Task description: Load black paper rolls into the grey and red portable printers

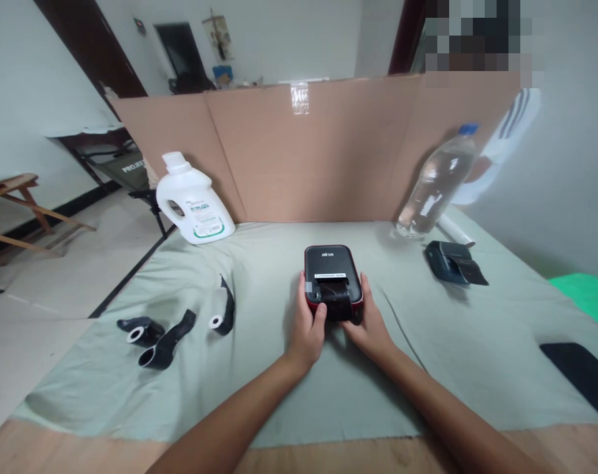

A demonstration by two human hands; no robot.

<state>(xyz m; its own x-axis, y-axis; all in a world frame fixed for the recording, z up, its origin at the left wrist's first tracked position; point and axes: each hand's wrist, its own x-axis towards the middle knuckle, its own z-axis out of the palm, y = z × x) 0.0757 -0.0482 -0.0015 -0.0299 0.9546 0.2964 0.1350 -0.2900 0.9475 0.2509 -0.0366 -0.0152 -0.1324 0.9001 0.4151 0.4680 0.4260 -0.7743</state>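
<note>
Black with a red edge, a small printer-like device (331,264) is gripped from both sides near the middle of a worktop (72,447) covered by pale green cloth (368,401). Its left side is clasped by the left hand (306,334), with the thumb (321,312) laid at the near corner; its right side and, it seems, its underside are supported by the right hand (369,324). (Whether the cloth is touched by the device cannot be told.) A dark strip (337,304) is already fed out at its near end, so the loading can be judged well advanced, though how any roll is seated inside is hidden; release by the hands is not yet made. To the left, three loose dark rolls (169,352) are held by neither hand. At the right, a second dark device (440,264), also trailed by a strip, is left untouched. Behind, a cardboard panel (319,164) is flanked by a white jug (200,197) and a clear bottle (433,184).
</note>
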